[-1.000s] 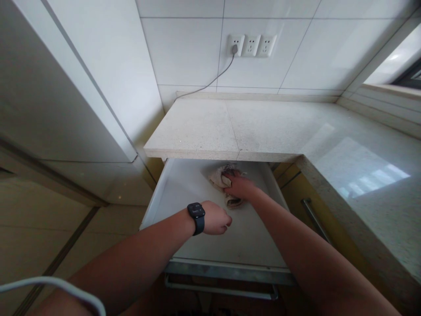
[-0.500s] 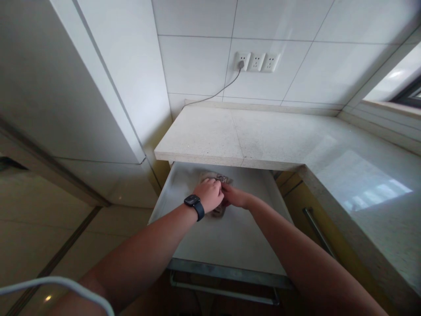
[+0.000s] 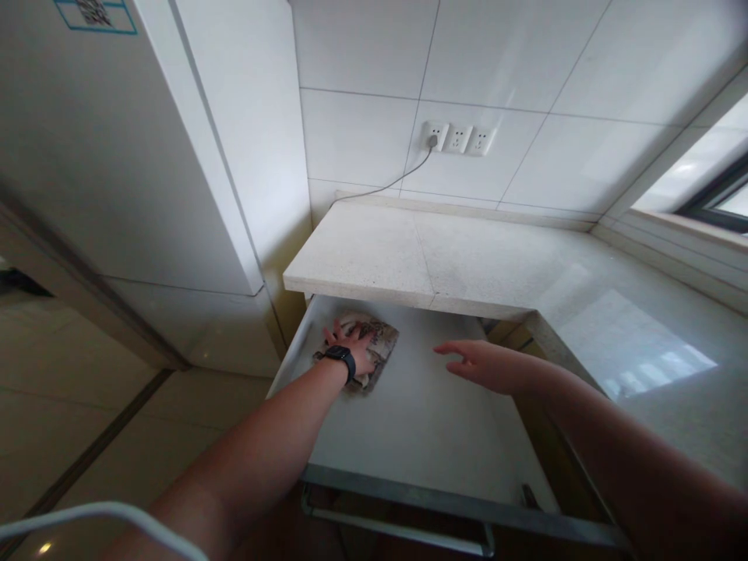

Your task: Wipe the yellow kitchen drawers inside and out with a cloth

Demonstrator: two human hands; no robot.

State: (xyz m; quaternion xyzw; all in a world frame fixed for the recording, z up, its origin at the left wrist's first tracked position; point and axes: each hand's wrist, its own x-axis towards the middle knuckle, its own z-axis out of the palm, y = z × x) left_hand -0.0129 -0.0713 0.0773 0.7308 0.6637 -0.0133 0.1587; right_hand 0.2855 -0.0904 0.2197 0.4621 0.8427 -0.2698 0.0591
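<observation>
A folded, patterned cloth (image 3: 382, 340) in beige and brown lies toward the back left of a pulled-out white drawer (image 3: 409, 436). My left hand (image 3: 355, 348), with a dark watch on its wrist, rests on the cloth with its fingers spread. Part of the cloth is hidden beneath that hand. Over the right side of the drawer, apart from the cloth, my right hand (image 3: 476, 364) hovers with nothing in it, fingers stretched to the left.
A pale stone countertop (image 3: 374, 249) overhangs the back of the drawer and turns along the right. The drawer's metal handle (image 3: 403, 526) is at the front. A tall white cabinet or fridge (image 3: 164, 156) stands left. A cord runs from a wall socket (image 3: 433, 136).
Both hands were together on the bunched cloth. Now the cloth lies flatter and further left under my spread left hand, while my right hand has let go and moved right.
</observation>
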